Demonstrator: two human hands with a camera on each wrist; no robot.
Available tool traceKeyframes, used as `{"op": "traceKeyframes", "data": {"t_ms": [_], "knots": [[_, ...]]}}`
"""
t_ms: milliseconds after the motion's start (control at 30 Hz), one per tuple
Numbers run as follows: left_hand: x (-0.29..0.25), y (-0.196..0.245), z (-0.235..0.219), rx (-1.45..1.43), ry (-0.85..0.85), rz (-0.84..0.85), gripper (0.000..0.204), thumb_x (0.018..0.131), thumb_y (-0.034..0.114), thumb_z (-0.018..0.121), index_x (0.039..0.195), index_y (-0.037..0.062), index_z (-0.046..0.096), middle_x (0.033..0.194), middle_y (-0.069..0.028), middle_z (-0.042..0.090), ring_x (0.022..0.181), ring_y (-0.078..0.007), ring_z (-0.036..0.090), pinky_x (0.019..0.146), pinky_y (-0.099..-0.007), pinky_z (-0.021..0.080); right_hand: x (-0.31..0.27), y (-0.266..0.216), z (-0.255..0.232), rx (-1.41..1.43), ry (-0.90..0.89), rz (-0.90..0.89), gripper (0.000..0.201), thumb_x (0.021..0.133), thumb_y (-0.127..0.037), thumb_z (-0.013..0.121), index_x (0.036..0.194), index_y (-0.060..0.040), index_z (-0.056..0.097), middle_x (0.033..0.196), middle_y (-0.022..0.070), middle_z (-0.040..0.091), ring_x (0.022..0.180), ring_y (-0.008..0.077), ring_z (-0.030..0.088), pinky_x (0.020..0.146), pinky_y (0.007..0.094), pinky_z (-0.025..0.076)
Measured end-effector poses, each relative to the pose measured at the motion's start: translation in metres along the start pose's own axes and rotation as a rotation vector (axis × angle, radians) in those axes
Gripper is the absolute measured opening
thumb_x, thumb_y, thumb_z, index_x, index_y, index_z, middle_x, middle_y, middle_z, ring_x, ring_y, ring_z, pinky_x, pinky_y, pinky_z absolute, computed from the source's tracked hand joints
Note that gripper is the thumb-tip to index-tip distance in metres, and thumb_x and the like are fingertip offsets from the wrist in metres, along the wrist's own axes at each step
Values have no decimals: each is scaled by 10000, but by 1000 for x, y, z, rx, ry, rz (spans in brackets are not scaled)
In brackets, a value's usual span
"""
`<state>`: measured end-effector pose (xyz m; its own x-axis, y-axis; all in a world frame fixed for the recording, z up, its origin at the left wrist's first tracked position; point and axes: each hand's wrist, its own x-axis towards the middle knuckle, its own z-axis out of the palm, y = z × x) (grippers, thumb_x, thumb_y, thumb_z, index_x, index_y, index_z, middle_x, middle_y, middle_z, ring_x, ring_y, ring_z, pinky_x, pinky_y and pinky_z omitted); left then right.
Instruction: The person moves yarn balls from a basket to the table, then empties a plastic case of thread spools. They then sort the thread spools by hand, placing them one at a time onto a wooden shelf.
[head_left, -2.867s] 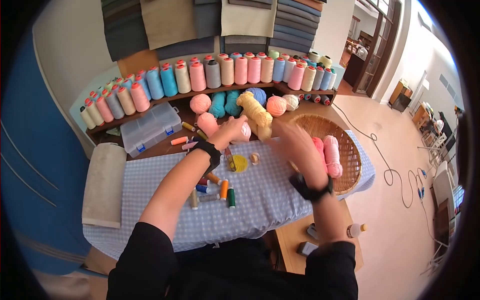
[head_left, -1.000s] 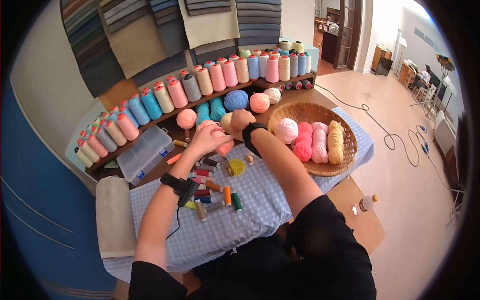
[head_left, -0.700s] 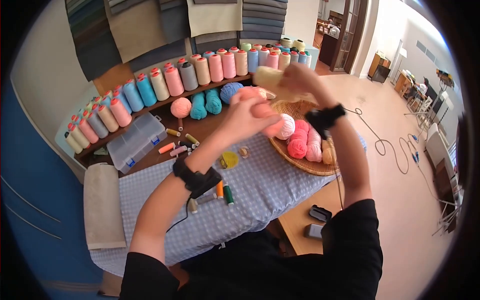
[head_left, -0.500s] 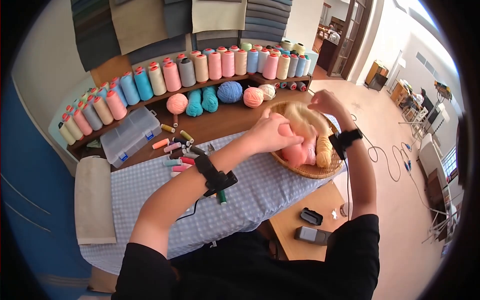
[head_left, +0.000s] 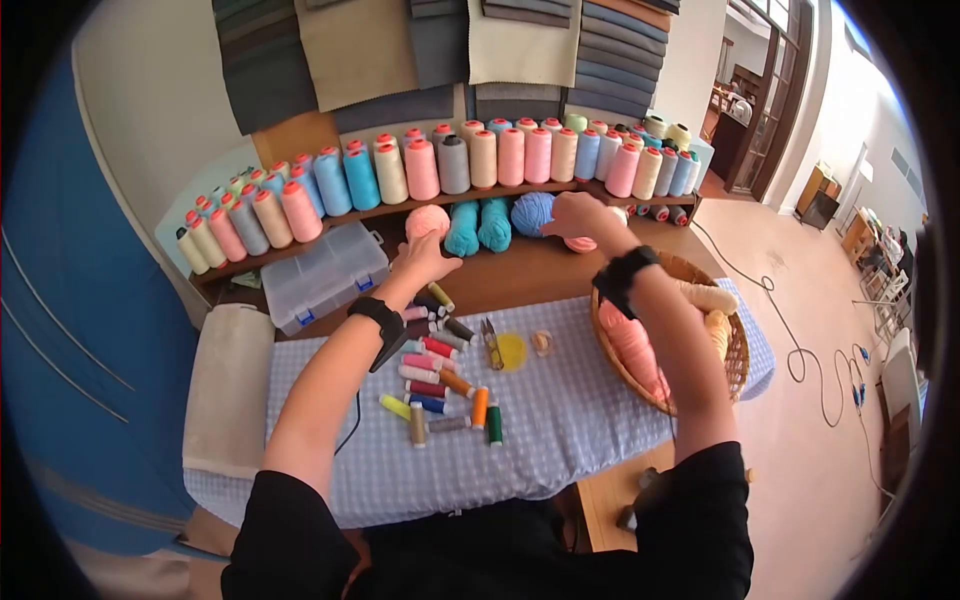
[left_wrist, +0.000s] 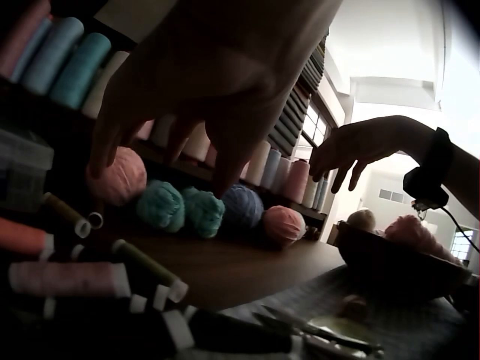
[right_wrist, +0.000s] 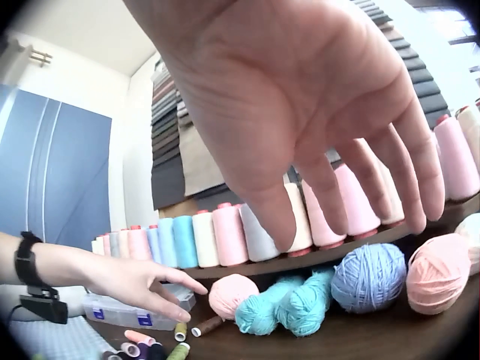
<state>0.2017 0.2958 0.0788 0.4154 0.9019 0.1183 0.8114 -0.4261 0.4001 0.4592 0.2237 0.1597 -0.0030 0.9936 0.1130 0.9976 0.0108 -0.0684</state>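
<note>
Fingers spread, my left hand reaches down at the peach-pink yarn ball under the shelf. In the left wrist view one fingertip overlaps that ball. My right hand is out over the blue yarn ball, its fingers loosely extended with nothing in them, as the right wrist view of the hand confirms. Two teal yarn skeins lie between the pink and blue balls. A second peach ball sits right of the blue one, partly hidden by my right hand in the head view.
A wicker basket with pink, cream and yellow yarn stands at right, under my right forearm. Several small thread spools, snips and a yellow disc lie mid-table. A plastic case is at left; thread cones line the shelf.
Both hands brought peach and cream yarn from the table's back to the basket and let go there. Now both have moved back left to the yarn under the shelf.
</note>
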Motion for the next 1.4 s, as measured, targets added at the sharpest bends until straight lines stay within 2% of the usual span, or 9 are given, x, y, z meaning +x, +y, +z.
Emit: {"op": "traceKeyframes", "data": {"t_ms": [200,267,400,567,800,1133,1267,1367,1400], "knots": [[35,-14,12,85,225,-41,607,604,431,780,1110,159,584,1330,-267,302,1176,-504,377,879,-531,438,67,-15,48,108,111,161,548,665,-397,714,1059,-27,626,1211,210,512,1048,359,566,879,390,484],[40,-4,4,9,160,-60,634,601,471,769,1124,165,581,1293,-253,355,1225,-483,317,886,-548,422,77,-30,55,164,-40,285,847,561,-612,746,1162,-36,592,1345,208,361,1184,504,391,902,617,378],[45,23,12,-26,47,-128,696,602,489,776,1173,156,553,1327,-260,305,1206,-522,332,856,-583,436,78,-59,56,108,-24,476,939,570,-709,667,1237,-59,550,1397,197,290,1224,592,249,856,755,249],[58,26,29,110,-39,-333,805,642,470,781,1273,77,471,1425,-250,41,1157,-582,363,818,-598,470,88,-71,57,-13,-168,551,1037,523,-731,669,1325,-104,471,1492,156,152,1250,584,213,874,735,265],[52,11,39,30,282,-212,675,631,382,799,1158,31,564,1355,-249,164,1035,-512,468,723,-500,539,84,-55,72,-86,-96,506,852,540,-543,763,1247,-119,546,1424,98,213,1229,524,277,822,637,419],[37,2,8,40,244,-159,399,650,376,752,939,130,632,1253,-148,304,1084,-436,443,835,-500,465,58,-47,48,-182,-237,306,766,542,-513,777,1185,-136,601,1357,102,350,1232,505,296,835,665,393],[38,22,1,13,234,-256,613,623,415,797,1103,101,580,1259,-127,334,1111,-405,431,797,-561,478,74,-23,64,-72,-264,286,889,505,-573,784,1245,-140,549,1473,101,218,1290,536,181,872,733,298],[40,41,5,32,141,-377,736,625,455,791,1212,84,546,1390,-229,195,1188,-545,333,810,-624,458,83,-23,81,-35,-341,410,1144,475,-604,801,1414,-174,309,1530,63,5,1302,555,110,878,731,302],[49,40,11,21,139,-381,736,625,455,791,1212,84,546,1390,-229,195,1188,-545,333,810,-624,458,80,-23,83,-74,-265,315,1030,499,-678,727,1279,-66,447,1448,146,201,1333,479,131,928,702,259]]}}
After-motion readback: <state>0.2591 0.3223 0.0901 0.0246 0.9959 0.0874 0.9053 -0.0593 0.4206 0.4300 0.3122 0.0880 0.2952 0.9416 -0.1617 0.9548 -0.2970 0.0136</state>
